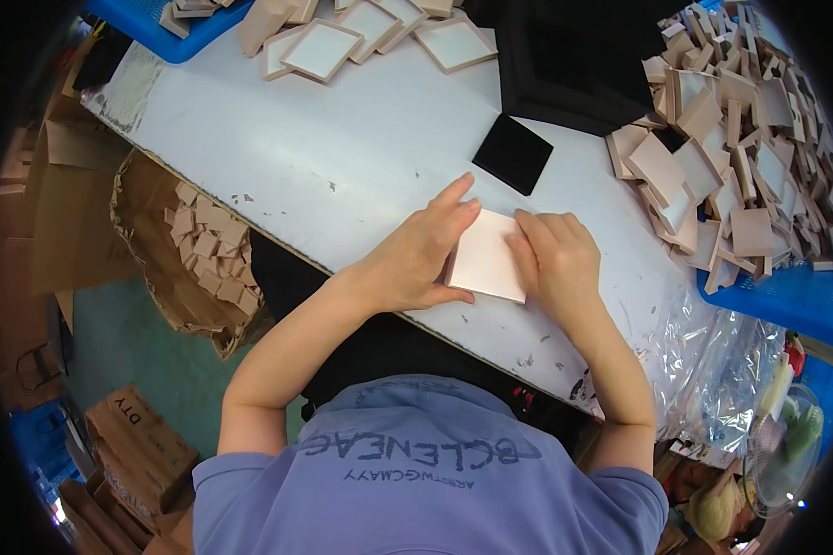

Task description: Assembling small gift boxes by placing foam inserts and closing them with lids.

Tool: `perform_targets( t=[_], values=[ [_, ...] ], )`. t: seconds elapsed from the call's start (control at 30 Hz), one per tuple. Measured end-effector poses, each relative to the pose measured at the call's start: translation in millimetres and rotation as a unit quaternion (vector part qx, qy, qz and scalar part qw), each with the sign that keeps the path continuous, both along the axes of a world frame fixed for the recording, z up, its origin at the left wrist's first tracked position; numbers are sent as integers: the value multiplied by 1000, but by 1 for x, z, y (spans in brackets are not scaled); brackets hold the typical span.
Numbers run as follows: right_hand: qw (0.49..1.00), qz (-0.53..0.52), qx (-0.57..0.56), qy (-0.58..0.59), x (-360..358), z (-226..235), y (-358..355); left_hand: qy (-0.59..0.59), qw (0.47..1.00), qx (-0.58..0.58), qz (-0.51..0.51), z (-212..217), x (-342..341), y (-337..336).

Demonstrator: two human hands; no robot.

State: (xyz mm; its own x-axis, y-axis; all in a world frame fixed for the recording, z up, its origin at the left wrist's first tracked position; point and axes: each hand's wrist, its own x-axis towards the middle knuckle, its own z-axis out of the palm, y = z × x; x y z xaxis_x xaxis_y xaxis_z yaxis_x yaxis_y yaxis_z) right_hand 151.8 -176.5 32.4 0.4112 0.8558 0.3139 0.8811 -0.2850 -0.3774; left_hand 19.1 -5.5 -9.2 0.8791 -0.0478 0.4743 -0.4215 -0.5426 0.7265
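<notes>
Between my two hands, over the white table, is a pale pink, flat square box part [488, 257]; its plain face is turned up. My left hand [418, 248] spans its left side, thumb at the near corner and fingers at the far one. Bent fingers of my right hand [560, 262] grip the right edge. Just beyond lies a black square pad [514, 154], apart from both hands. Behind the pad stands a large black box-like object [574, 74]. The underside of the pink part is hidden.
Shallow pink trays [324, 48] lie at the table's far side. A heap of similar trays [713, 157] overflows a blue crate [777, 301] on the right, beside clear plastic bags [722, 361]. Left of the table, a carton [143, 250] holds small pink pieces.
</notes>
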Motion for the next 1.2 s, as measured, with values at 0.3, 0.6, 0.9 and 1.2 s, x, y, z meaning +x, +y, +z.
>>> perform_targets(
  t=[0.3,0.6,0.9,1.2],
  values=[
    [993,56,-99,-17,-24,18,-17,97,991,89,29,22,-1,-4],
    [991,60,-119,-27,-22,-2,-25,134,955,259,51,31,-5,-5],
    [998,17,58,35,26,20,-8,25,978,136,155,16,5,31],
    [999,35,-15,-17,57,-2,39,131,821,319,455,-8,40,176]
  ],
)
